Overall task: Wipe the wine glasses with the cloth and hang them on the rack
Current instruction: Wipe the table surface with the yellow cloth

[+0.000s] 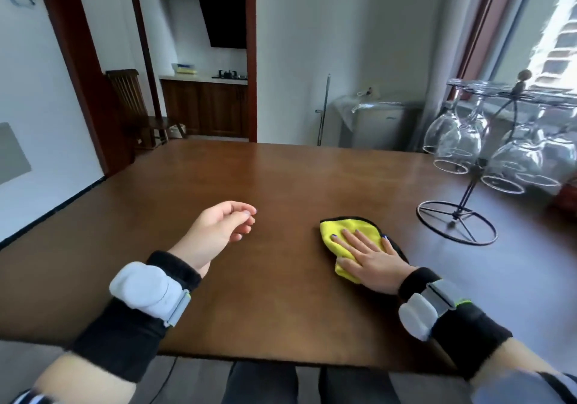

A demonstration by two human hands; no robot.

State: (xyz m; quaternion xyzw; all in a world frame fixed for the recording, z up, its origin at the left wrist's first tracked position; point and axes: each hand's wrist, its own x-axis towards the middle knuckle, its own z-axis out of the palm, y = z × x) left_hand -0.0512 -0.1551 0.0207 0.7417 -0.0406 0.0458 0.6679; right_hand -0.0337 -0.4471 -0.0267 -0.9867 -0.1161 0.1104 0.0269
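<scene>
A yellow cloth (340,232) with a dark edge lies folded on the brown table (249,179), right of centre. My right hand (371,257) lies flat on it with straight fingers. My left hand (218,232) hovers over the table's middle, fingers loosely curled, holding nothing. At the far right stands a black wire rack (468,194) with a ring base. Several clear wine glasses (456,144) hang upside down from its top arms.
A wooden chair (131,104) stands beyond the table's far left corner, by a doorway into a kitchen. A small cabinet covered with plastic (374,119) stands behind the table. A window is at the right.
</scene>
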